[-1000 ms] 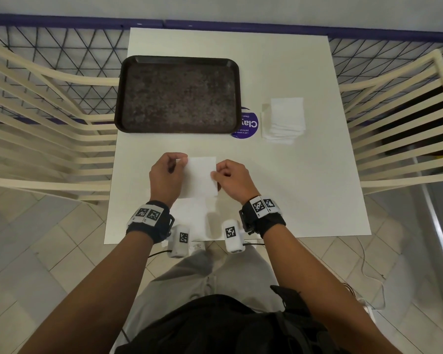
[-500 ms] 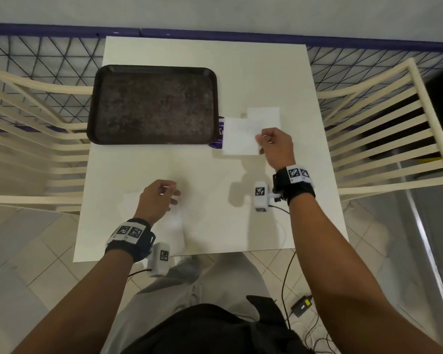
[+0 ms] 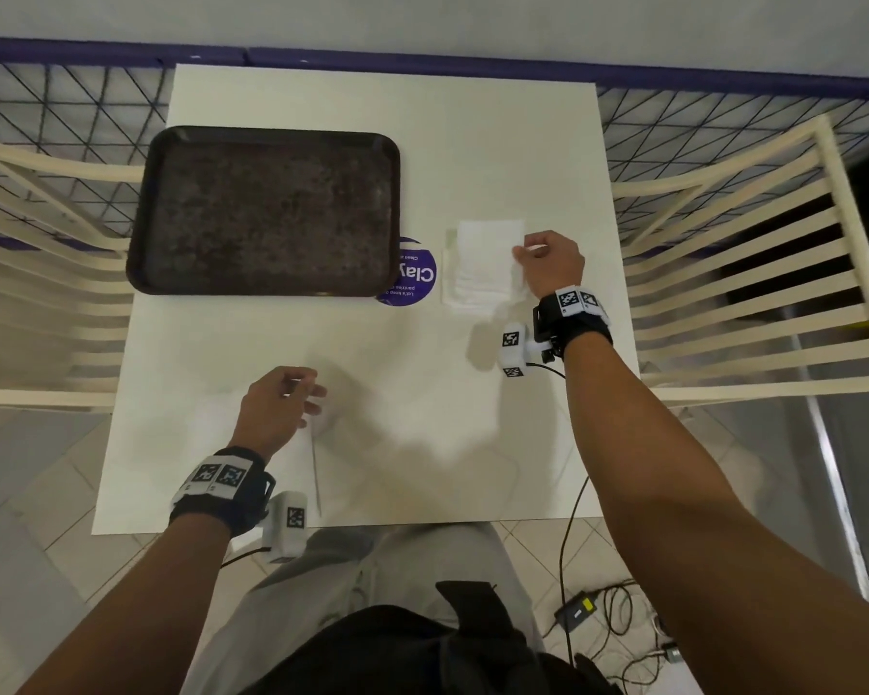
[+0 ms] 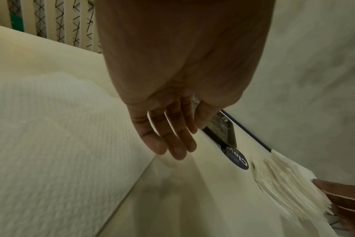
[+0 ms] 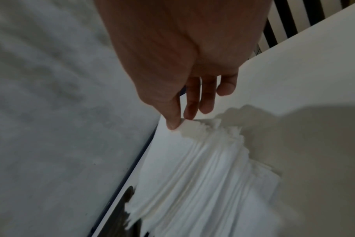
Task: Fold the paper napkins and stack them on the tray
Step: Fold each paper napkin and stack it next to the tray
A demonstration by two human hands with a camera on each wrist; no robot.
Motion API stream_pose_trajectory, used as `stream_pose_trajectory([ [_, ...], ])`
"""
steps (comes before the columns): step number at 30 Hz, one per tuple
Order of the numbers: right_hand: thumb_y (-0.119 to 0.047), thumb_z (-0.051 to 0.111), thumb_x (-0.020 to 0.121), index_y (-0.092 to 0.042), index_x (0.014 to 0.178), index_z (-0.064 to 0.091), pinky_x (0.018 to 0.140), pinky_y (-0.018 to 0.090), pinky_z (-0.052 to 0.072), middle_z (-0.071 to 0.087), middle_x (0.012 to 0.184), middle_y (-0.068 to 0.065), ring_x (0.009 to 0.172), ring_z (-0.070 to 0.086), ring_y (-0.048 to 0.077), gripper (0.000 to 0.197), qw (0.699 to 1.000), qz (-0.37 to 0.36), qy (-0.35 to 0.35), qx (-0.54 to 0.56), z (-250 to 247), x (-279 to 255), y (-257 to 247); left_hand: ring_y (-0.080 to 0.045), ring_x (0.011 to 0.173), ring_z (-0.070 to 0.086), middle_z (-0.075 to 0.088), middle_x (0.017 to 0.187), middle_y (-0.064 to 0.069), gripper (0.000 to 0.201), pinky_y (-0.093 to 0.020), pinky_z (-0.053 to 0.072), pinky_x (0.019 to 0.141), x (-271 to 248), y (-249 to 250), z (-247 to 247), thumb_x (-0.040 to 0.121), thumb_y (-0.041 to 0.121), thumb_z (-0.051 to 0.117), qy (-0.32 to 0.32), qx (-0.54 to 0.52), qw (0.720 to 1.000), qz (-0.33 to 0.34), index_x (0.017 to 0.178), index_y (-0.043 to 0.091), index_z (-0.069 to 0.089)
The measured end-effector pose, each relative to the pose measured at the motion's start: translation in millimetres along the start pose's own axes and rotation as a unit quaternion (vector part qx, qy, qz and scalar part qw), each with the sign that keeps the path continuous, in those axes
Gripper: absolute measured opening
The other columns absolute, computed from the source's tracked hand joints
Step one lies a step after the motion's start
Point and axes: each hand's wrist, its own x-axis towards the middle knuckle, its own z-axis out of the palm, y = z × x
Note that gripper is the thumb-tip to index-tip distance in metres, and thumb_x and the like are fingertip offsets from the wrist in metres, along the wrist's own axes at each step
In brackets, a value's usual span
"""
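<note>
The dark tray [image 3: 267, 213] lies bare at the far left of the white table [image 3: 472, 143]; its corner [image 4: 221, 126] shows past my left fingers. A stack of white napkins [image 3: 482, 273] [image 5: 203, 168] [image 4: 284, 181] sits right of the tray. My right hand [image 3: 520, 250] [image 5: 177, 123] pinches a corner of the top napkin between thumb and forefinger. My left hand [image 3: 309, 393] [image 4: 172, 141] hovers with relaxed fingers over an unfolded napkin [image 3: 297, 464] [image 4: 50, 160] lying flat near the front left, holding nothing.
A round blue sticker [image 3: 415, 273] [image 4: 235, 158] is on the table between tray and stack. Cream slatted chairs stand to the left [image 3: 46, 273] and right [image 3: 748, 273]. Cables [image 3: 598, 609] lie on the tiled floor by my right leg.
Both hands held a napkin at the table's middle. My right hand then carried it right to the stack and now pinches the top sheet there. My left hand stayed over the flat napkin.
</note>
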Motion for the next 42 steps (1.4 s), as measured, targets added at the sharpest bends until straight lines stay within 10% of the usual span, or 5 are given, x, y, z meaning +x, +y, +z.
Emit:
stream_pose_trajectory([
  [9,-0.015,0.066,0.084,-0.021,0.097,0.067,0.076,0.024,0.049,0.062,0.083,0.002,0.078,0.061,0.015,0.015,0.982,-0.077,0.119,0.122,26.8,-51.5,-15.6,-0.023,0.078,0.075,0.078,0.095,-0.001,0.017,-0.036,0.057,0.068,-2.3,6.5,1.2,0.105,0.018,0.053,0.011,-0.013,1.000,0.005,0.114,0.014,0.067],
  [18,-0.012,0.068,0.085,-0.022,0.090,0.073,0.076,0.017,0.049,0.072,0.082,-0.005,0.070,0.060,0.003,0.012,0.987,-0.099,-0.111,0.062,125.8,-181.7,-39.7,-0.018,0.078,0.074,0.077,0.100,-0.002,0.015,-0.043,0.061,0.083,-7.2,-24.0,-30.5,0.099,0.016,0.056,0.061,-0.003,0.998,-0.020,0.109,0.019,0.066],
  [24,-0.034,0.074,0.086,-0.013,0.110,0.073,0.094,0.023,0.047,0.072,0.112,0.005,0.105,0.066,0.020,0.031,0.958,-0.041,-0.271,-0.091,182.5,-237.3,-34.6,-0.028,0.116,0.063,0.070,0.120,-0.006,0.029,-0.042,0.048,0.106,-10.7,-47.6,-56.8,0.095,0.016,0.058,0.085,0.071,0.992,-0.063,0.122,0.016,0.067],
  [34,-0.037,0.077,0.082,-0.013,0.083,0.075,0.060,0.006,0.033,0.073,0.090,-0.001,0.082,0.062,0.012,0.024,0.958,0.000,-0.254,-0.131,214.3,-274.8,-38.4,-0.035,0.113,0.069,0.072,0.121,-0.013,0.050,-0.043,0.054,0.103,-5.7,-66.9,-72.1,0.078,0.023,0.063,0.048,0.035,0.987,-0.148,0.127,0.011,0.065],
  [42,-0.032,0.079,0.083,-0.017,0.093,0.079,0.081,0.015,0.046,0.076,0.100,-0.004,0.090,0.065,0.007,0.018,0.967,0.036,-0.235,-0.095,214.8,-284.7,-39.5,-0.031,0.113,0.068,0.074,0.116,-0.009,0.039,-0.043,0.053,0.104,1.0,-73.4,-78.5,0.085,0.030,0.082,0.080,-0.015,0.990,-0.118,0.117,0.010,0.073],
])
